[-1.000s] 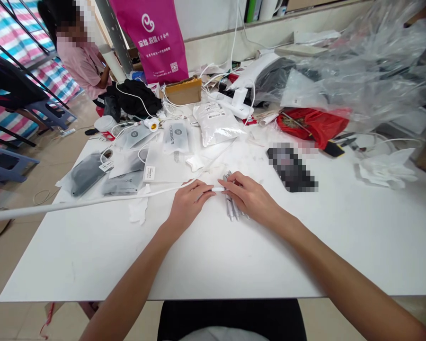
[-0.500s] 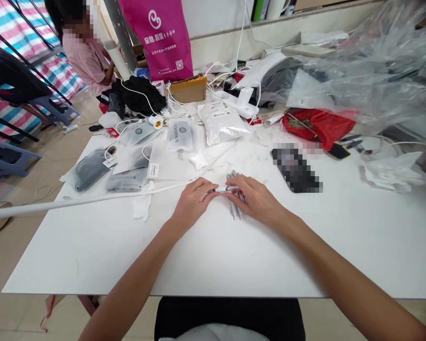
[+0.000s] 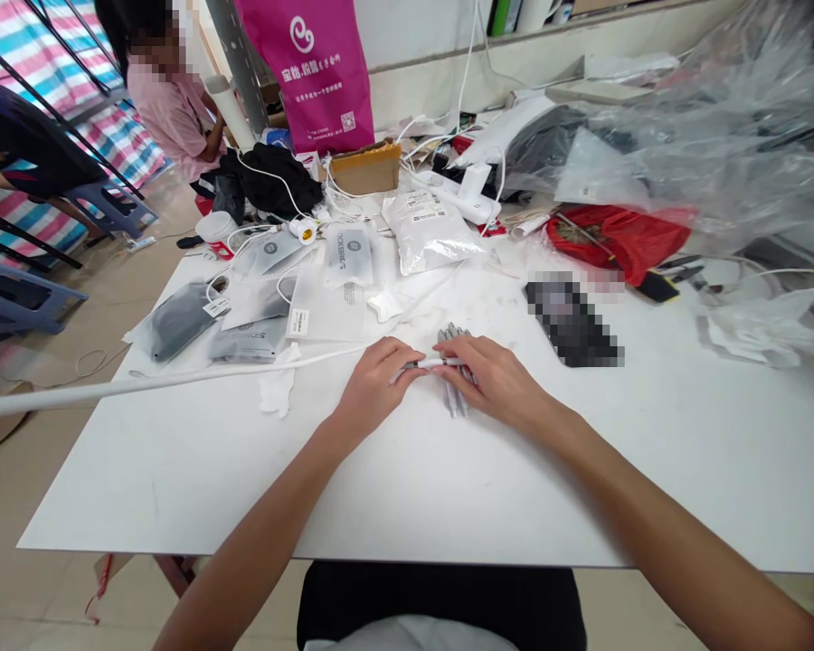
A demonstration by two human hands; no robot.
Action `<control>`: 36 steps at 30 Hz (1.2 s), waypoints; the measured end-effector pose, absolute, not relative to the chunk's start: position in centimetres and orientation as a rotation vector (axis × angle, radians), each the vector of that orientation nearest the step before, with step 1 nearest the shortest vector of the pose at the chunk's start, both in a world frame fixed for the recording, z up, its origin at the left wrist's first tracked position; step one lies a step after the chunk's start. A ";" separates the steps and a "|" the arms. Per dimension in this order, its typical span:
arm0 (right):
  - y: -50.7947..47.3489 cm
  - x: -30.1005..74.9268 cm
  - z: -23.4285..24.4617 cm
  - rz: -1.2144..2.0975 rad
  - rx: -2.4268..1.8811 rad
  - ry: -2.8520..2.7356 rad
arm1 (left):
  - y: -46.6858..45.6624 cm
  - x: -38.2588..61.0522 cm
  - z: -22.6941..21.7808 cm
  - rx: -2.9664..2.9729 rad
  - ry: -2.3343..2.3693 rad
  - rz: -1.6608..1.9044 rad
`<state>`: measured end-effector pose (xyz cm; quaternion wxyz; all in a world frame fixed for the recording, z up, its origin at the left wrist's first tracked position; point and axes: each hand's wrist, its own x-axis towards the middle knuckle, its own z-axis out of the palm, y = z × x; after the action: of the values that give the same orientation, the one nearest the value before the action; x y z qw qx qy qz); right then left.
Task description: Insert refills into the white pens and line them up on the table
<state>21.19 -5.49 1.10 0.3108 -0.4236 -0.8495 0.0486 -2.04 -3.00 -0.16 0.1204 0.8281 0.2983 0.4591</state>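
Note:
Between my two hands a slim white-and-grey pen [image 3: 435, 363] lies level, with a dark section near its left end. My left hand [image 3: 372, 384] pinches the left end between thumb and fingers. The other end is in the closed fingers of my right hand [image 3: 506, 378], which hide part of it. Beneath and beside the right fingers, a small bunch of silver pens [image 3: 455, 400] rests on the white table [image 3: 393, 488]; the hand covers its middle.
A dark phone [image 3: 573, 321] lies right of my hands. A white tube [image 3: 176, 383] crosses the left side. Frosted packets [image 3: 180, 321], a white parcel [image 3: 430, 237], a red bag [image 3: 641, 240] and clear plastic [image 3: 739, 136] crowd the back. Another person [image 3: 169, 108] sits at the far left.
The view has shifted slightly, so the scene sits a little further right. Slightly more of the pen shows between my fingers. Both hands keep their hold.

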 end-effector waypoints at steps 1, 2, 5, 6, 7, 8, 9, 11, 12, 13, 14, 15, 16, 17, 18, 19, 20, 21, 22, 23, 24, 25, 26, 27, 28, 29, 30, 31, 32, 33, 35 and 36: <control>-5.5 21.2 1.1 0.140 -1.124 -2.235 | -3.0 -2.1 -0.2 2.421 0.874 1.338; -5.5 21.2 1.1 0.142 -1.125 -2.239 | -2.9 -2.1 -0.2 2.417 0.879 1.334; -5.5 21.2 1.1 0.120 -1.111 -2.273 | -2.9 -2.2 -0.4 2.411 0.881 1.327; -5.5 21.2 1.1 0.113 -1.108 -2.265 | -2.9 -2.2 -0.4 2.415 0.880 1.324; -5.5 21.2 1.1 0.104 -1.106 -2.255 | -2.9 -2.2 -0.4 2.422 0.880 1.322; -5.5 21.2 1.1 0.096 -1.104 -2.245 | -2.9 -2.1 -0.5 2.429 0.881 1.320; -5.5 21.2 1.1 0.090 -1.098 -2.244 | -2.9 -2.1 -0.5 2.434 0.884 1.319; -5.4 21.2 1.0 0.084 -1.074 -2.267 | -3.0 -2.0 -0.6 2.442 0.891 1.322; -5.4 21.2 1.0 0.082 -1.067 -2.278 | -3.0 -2.0 -0.5 2.449 0.894 1.326; -5.3 21.3 1.0 0.077 -1.069 -2.277 | -3.0 -2.0 -0.5 2.458 0.899 1.328; -5.3 21.3 0.9 0.069 -1.081 -2.263 | -2.9 -2.0 -0.5 2.469 0.909 1.329; -5.2 21.3 0.9 0.058 -1.100 -2.244 | -2.9 -2.0 -0.4 2.480 0.926 1.325; -5.2 21.3 0.9 0.049 -1.119 -2.224 | -2.8 -2.1 -0.3 2.487 0.946 1.315; -5.2 21.3 0.9 0.042 -1.132 -2.210 | -2.7 -2.2 -0.2 2.485 0.968 1.300; -5.1 21.4 0.9 0.037 -1.140 -2.203 | -2.7 -2.2 -0.1 2.476 0.984 1.283; -5.1 21.4 1.0 0.032 -1.141 -2.201 | -2.6 -2.3 0.1 2.463 0.995 1.270; -5.1 21.4 1.0 0.028 -1.141 -2.200 | -2.6 -2.3 0.2 2.452 1.001 1.259; -5.1 21.4 1.0 0.025 -1.141 -2.202 | -2.6 -2.4 0.3 2.444 1.004 1.252; -5.1 21.4 1.1 0.025 -1.142 -2.207 | -2.6 -2.3 0.3 2.443 1.003 1.245; -5.2 21.4 1.1 0.031 -1.146 -2.215 | -2.7 -2.3 0.4 2.449 1.003 1.240; -5.2 21.4 1.1 0.041 -1.152 -2.222 | -2.7 -2.3 0.4 2.458 1.002 1.233; -5.2 21.4 1.1 0.054 -1.158 -2.227 | -2.8 -2.2 0.5 2.463 1.006 1.232; -5.2 21.4 1.1 0.066 -1.165 -2.225 | -2.9 -2.1 0.5 2.462 1.011 1.233; -5.2 21.4 1.1 0.076 -1.169 -2.217 | -3.0 -2.1 0.5 2.453 1.019 1.238; -5.2 21.4 1.1 0.082 -1.170 -2.204 | -3.0 -2.1 0.6 2.440 1.025 1.241; -5.2 21.4 1.1 0.084 -1.168 -2.190 | -3.0 -2.0 0.6 2.429 1.028 1.241; -5.1 21.4 1.0 0.083 -1.166 -2.180 | -3.0 -2.0 0.7 2.423 1.026 1.238; -5.1 21.4 1.0 0.080 -1.164 -2.174 | -3.0 -2.1 0.7 2.425 1.022 1.233; -5.1 21.4 1.0 0.078 -1.163 -2.173 | -3.0 -2.1 0.8 2.433 1.019 1.226; -5.2 21.4 1.0 0.076 -1.163 -2.174 | -3.0 -2.1 0.8 2.437 1.020 1.227; -5.2 21.4 1.0 0.075 -1.165 -2.177 | -2.9 -2.1 0.8 2.413 1.045 1.239; -5.2 21.4 1.0 0.072 -1.165 -2.174 | -2.9 -2.1 0.8 2.388 1.063 1.241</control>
<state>21.44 -5.21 1.03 0.3308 -0.4456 -0.8314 0.0277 -2.14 -2.94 0.76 0.1234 0.8190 0.3645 0.4257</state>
